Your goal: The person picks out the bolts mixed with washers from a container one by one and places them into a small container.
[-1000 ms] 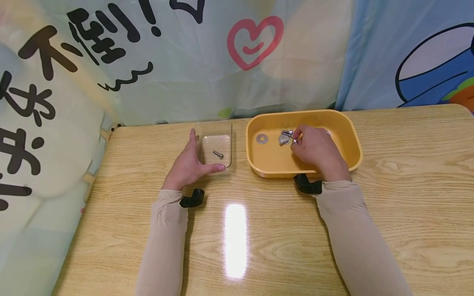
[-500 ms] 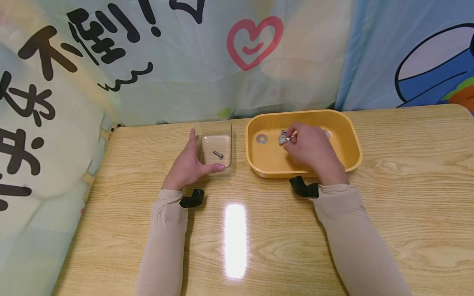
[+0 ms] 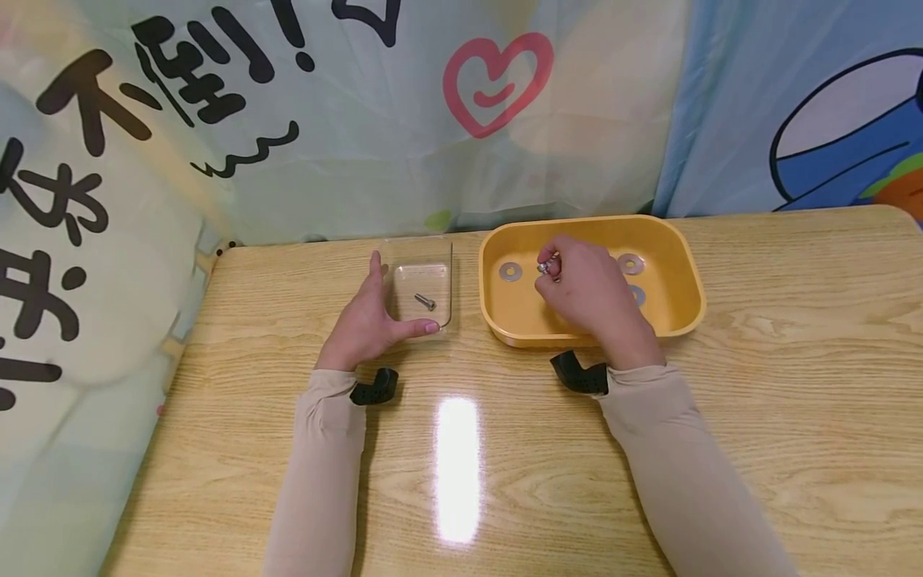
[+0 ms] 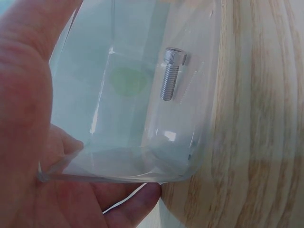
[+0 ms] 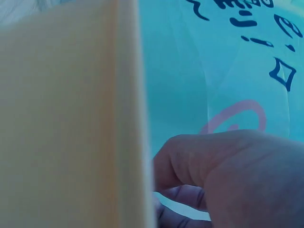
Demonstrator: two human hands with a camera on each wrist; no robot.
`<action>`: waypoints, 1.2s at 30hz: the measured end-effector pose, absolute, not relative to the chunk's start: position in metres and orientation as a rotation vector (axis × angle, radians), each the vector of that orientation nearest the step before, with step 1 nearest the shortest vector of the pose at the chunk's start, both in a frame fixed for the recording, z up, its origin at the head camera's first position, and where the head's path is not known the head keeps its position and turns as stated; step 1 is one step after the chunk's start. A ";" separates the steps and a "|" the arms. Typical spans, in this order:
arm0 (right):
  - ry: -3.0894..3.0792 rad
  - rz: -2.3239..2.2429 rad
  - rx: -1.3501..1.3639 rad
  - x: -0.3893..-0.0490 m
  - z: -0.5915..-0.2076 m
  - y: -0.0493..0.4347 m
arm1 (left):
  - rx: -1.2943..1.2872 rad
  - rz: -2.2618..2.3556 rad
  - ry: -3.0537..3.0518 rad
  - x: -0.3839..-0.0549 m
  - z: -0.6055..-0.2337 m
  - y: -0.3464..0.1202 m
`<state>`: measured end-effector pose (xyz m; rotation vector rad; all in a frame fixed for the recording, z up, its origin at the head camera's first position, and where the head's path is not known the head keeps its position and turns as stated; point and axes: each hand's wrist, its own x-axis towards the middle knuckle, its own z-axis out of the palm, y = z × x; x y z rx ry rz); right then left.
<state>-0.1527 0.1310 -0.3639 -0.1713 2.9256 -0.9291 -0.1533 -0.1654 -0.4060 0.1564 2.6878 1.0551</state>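
My left hand (image 3: 368, 316) holds a clear plastic box (image 3: 421, 268), its thumb along the near edge and its fingers at the left side. Inside lies one silver socket-head screw (image 4: 170, 76), with a ribbed round head and threaded shank. In the head view, my right hand (image 3: 591, 292) is over the yellow tray (image 3: 530, 324), thumb and fingers pinched on small shiny metal screws (image 3: 544, 267), mostly covered by the fingertips. The right wrist view shows the curled fingers partly behind the tray's blurred wall (image 5: 71, 118).
Flat metal washers lie in the tray: one washer (image 3: 510, 272) at the left, another washer (image 3: 630, 264) at the right, and a third partly behind the right hand. Both containers stand on a wooden table (image 3: 519, 449) near a printed cloth backdrop (image 3: 375, 144).
My right hand has moved left within the tray, gathering the screws into its fingertips. Washers at the tray's right have come into view. The left hand and the box stay put.
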 end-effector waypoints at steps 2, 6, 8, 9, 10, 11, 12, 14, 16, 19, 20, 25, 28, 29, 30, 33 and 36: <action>2.924 -0.947 -0.191 -0.152 -0.363 0.128 | 0.153 1.052 2.690 -0.153 -0.406 -0.166; 2.925 -0.980 -0.221 -0.150 -0.361 0.122 | 0.149 1.051 2.692 -0.153 -0.407 -0.166; 2.935 -0.993 -0.251 -0.149 -0.361 0.120 | 0.152 1.053 2.690 -0.153 -0.407 -0.166; 2.940 -1.002 -0.270 -0.148 -0.362 0.119 | 0.153 1.056 2.689 -0.153 -0.407 -0.166; 2.943 -1.012 -0.285 -0.148 -0.362 0.118 | 0.152 1.055 2.689 -0.152 -0.407 -0.166; 2.946 -1.018 -0.297 -0.148 -0.363 0.117 | 0.152 1.056 2.688 -0.152 -0.407 -0.166; 2.950 -1.021 -0.308 -0.148 -0.364 0.116 | 0.152 1.058 2.686 -0.152 -0.407 -0.166; 2.951 -1.030 -0.325 -0.148 -0.365 0.113 | 0.151 1.061 2.683 -0.152 -0.407 -0.166; 2.948 -1.036 -0.329 -0.147 -0.367 0.110 | 0.149 1.063 2.681 -0.152 -0.406 -0.166; 2.954 -1.045 -0.345 -0.147 -0.368 0.104 | 0.148 1.066 2.677 -0.152 -0.406 -0.165; 2.957 -1.046 -0.349 -0.147 -0.369 0.102 | 0.148 1.064 2.678 -0.152 -0.405 -0.165; 2.974 -1.064 -0.366 -0.147 -0.372 0.094 | 0.143 1.060 2.680 -0.151 -0.405 -0.165; 2.982 -1.065 -0.380 -0.148 -0.375 0.090 | 0.142 1.060 2.681 -0.151 -0.404 -0.164; 2.984 -1.068 -0.387 -0.148 -0.376 0.089 | 0.141 1.061 2.681 -0.151 -0.404 -0.164; 2.987 -1.070 -0.394 -0.148 -0.377 0.087 | 0.142 1.062 2.682 -0.151 -0.404 -0.164; 2.991 -1.078 -0.414 -0.148 -0.379 0.084 | 0.150 1.055 2.689 -0.151 -0.404 -0.164; 2.992 -1.090 -0.426 -0.147 -0.380 0.081 | 0.163 1.057 2.691 -0.151 -0.404 -0.164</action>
